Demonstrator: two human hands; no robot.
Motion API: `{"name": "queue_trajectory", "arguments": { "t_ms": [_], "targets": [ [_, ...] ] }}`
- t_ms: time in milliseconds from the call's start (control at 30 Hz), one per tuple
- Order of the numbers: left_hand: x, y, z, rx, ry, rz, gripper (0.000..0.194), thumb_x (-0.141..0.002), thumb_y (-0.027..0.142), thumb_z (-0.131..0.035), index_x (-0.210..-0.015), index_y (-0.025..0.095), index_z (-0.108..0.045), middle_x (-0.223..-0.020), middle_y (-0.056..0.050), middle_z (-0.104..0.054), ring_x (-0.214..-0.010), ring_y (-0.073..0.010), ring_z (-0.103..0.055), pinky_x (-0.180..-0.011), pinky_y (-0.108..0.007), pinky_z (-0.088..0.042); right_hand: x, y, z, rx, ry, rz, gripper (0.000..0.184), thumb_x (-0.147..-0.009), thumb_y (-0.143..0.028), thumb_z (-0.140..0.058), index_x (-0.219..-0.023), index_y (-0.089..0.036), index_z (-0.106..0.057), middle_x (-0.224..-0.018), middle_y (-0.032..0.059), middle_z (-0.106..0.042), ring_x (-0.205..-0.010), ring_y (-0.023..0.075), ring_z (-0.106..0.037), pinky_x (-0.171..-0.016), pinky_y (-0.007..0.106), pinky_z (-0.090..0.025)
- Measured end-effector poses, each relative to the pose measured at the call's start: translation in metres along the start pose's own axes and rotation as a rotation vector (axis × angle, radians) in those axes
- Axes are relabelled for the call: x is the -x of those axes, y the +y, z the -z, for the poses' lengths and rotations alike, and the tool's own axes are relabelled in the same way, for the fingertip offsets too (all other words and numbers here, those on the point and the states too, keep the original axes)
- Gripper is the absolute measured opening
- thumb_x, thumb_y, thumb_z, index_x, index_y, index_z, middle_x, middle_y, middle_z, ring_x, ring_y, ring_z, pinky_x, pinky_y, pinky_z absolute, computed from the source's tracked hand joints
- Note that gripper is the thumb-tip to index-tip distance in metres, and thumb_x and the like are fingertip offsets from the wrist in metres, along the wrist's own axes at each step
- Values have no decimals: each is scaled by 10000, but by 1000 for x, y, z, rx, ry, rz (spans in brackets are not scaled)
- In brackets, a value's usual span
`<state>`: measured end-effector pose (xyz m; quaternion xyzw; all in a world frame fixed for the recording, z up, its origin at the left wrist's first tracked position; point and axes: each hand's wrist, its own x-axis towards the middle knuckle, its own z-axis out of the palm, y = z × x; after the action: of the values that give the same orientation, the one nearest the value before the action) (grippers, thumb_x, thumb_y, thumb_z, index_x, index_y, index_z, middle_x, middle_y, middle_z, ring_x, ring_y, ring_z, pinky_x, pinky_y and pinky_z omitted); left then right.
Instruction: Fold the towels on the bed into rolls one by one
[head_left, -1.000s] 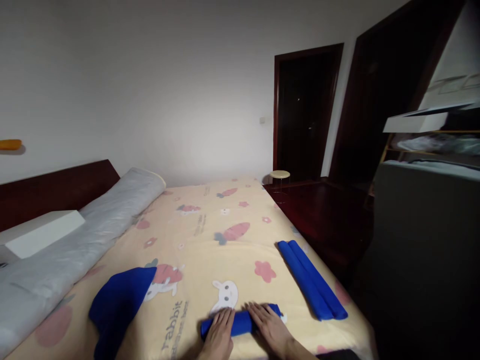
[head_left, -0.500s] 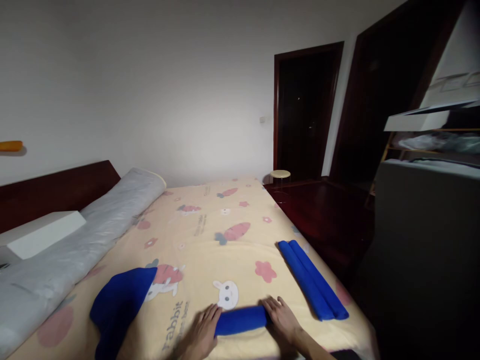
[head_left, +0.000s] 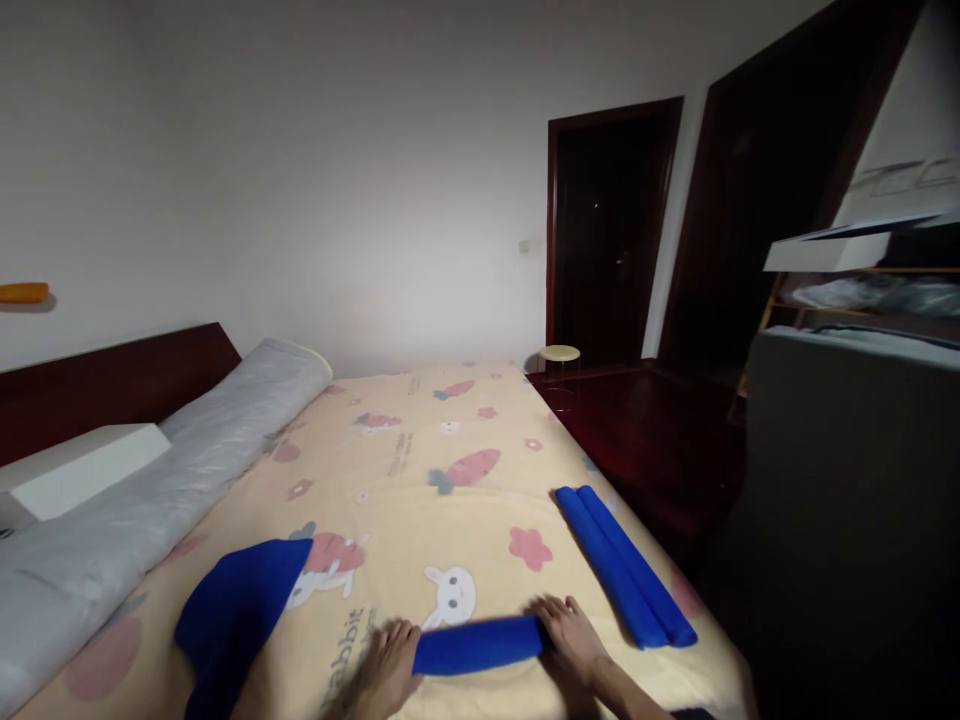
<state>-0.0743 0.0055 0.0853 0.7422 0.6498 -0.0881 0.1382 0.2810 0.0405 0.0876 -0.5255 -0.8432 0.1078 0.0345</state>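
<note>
A rolled blue cloth lies crosswise on the bed near its front edge. At its left end my left hand is closed, fingers bent over the cloth. The right end is held by my right hand, with its fingers curled over the roll and the thumb side hidden. To the right rest two blue cloth rolls, side by side and lengthwise. A loose, unrolled blue cloth is spread at the left, partly in shadow and running out of the bottom of the view.
The bed has a cream sheet with rabbits and carrots. A long grey padded roll and a white box lie along the headboard. Beyond the bed stands a round stool. A dark cabinet-like block rises at the right.
My hands have moved a little farther apart, the left one leftward and the right one slightly rightward. More of the blue roll shows between them. The camera view has shifted slightly.
</note>
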Motion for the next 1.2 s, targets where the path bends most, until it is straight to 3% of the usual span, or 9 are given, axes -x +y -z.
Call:
{"name": "queue_trajectory", "arguments": {
  "t_ms": [267, 700, 833, 900, 1000, 1067, 1200],
  "targets": [
    [0, 6, -9, -62, 17, 28, 653, -737, 216, -453, -1388, 212, -405, -1458, -106, -433, -1393, -304, -296, -1134, -533, -186, 2, -5, 6, 6, -29, -8, 667, -659, -178, -500, -1326, -179, -535, -1383, 144, -547, -1282, 332, -466, -1062, 513, -297],
    [2, 6, -7, -64, 26, 19, 639, -748, 255, -428, -1385, 198, -410, -1457, -117, -432, -1389, -315, -293, -1128, -525, -188, 0, -2, 1, -31, -19, -13, 681, -647, -143, -501, -1327, -162, -530, -1373, 165, -551, -1281, 337, -467, -1058, 511, -297],
    [2, 5, -2, -30, -45, 37, 681, -749, 325, -433, -1419, 216, -369, -1504, -91, -382, -1427, -292, -235, -1152, -494, -165, -2, -5, 18, -120, -39, -38, 708, -570, -151, -559, -1278, -172, -559, -1346, 184, -565, -1241, 366, -494, -1032, 507, -305],
    [2, 5, 1, -6, -55, 40, 683, -736, 354, -446, -1408, 243, -387, -1501, -73, -393, -1427, -283, -245, -1151, -486, -178, -4, -5, 31, -166, -35, -43, 623, -564, -173, -585, -1186, -178, -609, -1250, 175, -628, -1144, 360, -562, -980, 474, -349],
    [3, 4, 2, 15, -45, 46, 679, -721, 365, -461, -1390, 258, -418, -1483, -69, -426, -1419, -280, -270, -1148, -480, -189, -7, -3, 53, -259, -33, -35, 384, -564, -218, -633, -945, -181, -670, -963, 106, -716, -894, 296, -645, -804, 370, -430],
    [3, 3, 4, 24, -50, 52, 699, -724, 366, -464, -1409, 246, -399, -1503, -72, -406, -1432, -273, -249, -1155, -471, -181, -10, -4, 70, -342, -27, -29, 269, -548, -229, -677, -814, -188, -660, -800, 44, -703, -743, 234, -632, -665, 299, -424],
    [4, 9, 13, 133, -87, 106, 752, -717, 346, -523, -1442, 226, -363, -1556, -76, -331, -1462, -258, -181, -1182, -433, -107, -11, -17, 106, -495, 43, -21, 274, -585, -239, -713, -841, -185, -632, -769, -9, -661, -707, 165, -583, -588, 237, -394]
  ]
}}
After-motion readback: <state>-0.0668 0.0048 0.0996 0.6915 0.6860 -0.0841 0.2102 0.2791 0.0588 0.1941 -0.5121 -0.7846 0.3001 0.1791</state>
